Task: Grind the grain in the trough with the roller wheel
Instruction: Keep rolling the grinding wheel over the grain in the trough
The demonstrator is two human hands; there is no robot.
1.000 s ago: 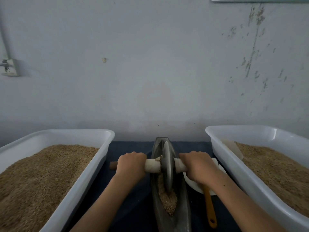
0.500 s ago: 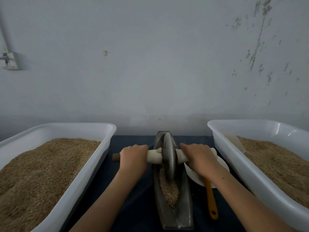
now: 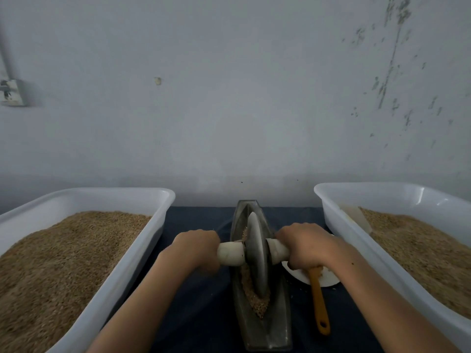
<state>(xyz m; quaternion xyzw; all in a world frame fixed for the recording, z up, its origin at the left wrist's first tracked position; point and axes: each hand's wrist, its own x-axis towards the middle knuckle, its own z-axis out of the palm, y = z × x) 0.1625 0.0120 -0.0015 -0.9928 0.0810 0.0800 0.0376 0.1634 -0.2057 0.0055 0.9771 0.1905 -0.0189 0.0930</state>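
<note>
Gripping the roller's white handles, the left hand (image 3: 196, 247) and right hand (image 3: 304, 244) hold the wheel (image 3: 256, 253) upright in the trough (image 3: 276, 324), grain (image 3: 258, 303) beneath, mid-worktop between two tubs.

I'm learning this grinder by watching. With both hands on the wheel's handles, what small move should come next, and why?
Probably roll the roller wheel toward the near end of the trough. The left hand and right hand grip the handle on either side, and most of the grain lies heaped just in front of the wheel, toward the person.
</note>
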